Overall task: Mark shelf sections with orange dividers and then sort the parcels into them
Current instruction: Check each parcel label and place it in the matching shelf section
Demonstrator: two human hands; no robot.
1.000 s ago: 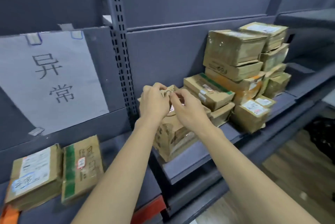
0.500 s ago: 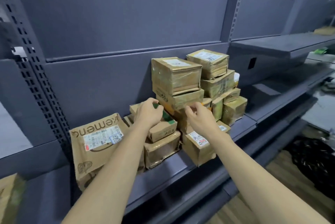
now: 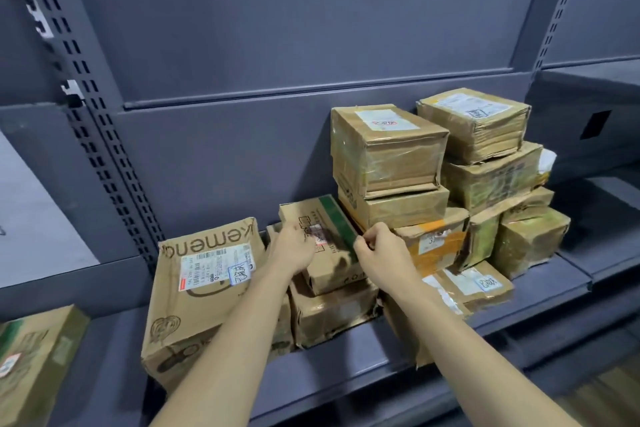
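Both hands on green-striped parcel (image 3: 323,239): left hand (image 3: 291,248) grips its left edge, right hand (image 3: 382,253) pinches its right edge; parcel stack (image 3: 388,149) just beyond.

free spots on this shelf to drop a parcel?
Bare shelf strip in front of the stack, and the gap between the big leaning parcel and the green-striped box at far left. Crowded from the leaning parcel rightward to the tall stack.

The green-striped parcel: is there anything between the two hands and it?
Nothing visible. The left hand rests on the left end of the green-striped parcel, and the right hand touches its right edge. Nothing lies on top of it; the taller stack stands beside it.
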